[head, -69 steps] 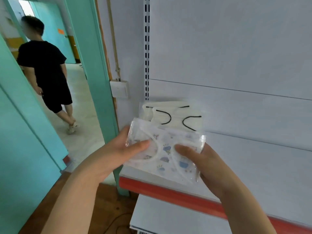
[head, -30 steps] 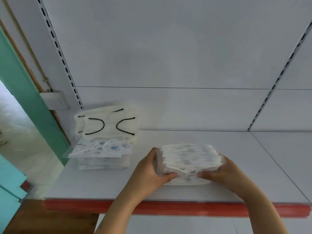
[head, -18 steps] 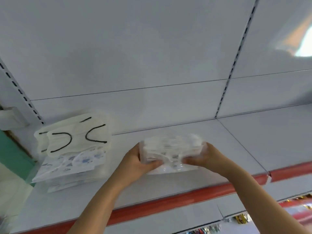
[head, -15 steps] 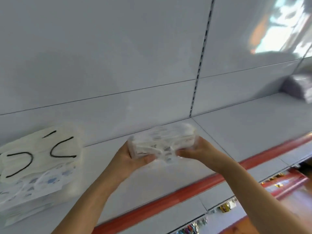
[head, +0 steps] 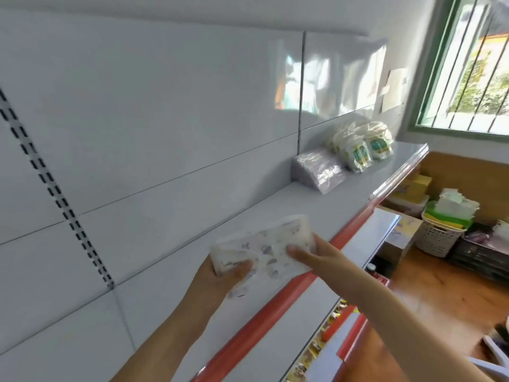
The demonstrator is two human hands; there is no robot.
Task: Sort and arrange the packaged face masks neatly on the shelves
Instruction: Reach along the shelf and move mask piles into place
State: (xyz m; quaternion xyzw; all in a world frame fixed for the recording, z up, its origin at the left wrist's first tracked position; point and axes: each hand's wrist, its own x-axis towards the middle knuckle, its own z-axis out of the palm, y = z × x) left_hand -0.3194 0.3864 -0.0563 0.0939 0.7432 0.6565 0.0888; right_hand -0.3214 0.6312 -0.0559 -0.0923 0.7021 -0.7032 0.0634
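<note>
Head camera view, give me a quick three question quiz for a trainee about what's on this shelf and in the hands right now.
1. True or false: the stack of patterned masks is held by both the left hand and the right hand.
2. Which package lies closest to the purple pack on the shelf? A) the white and green bags B) the white basket C) the held stack
3. Fill in: the front edge of the shelf carries a ____ strip.

Key: 1 true; 2 A, the bags sit right beside it toward the window; 3 red.
</note>
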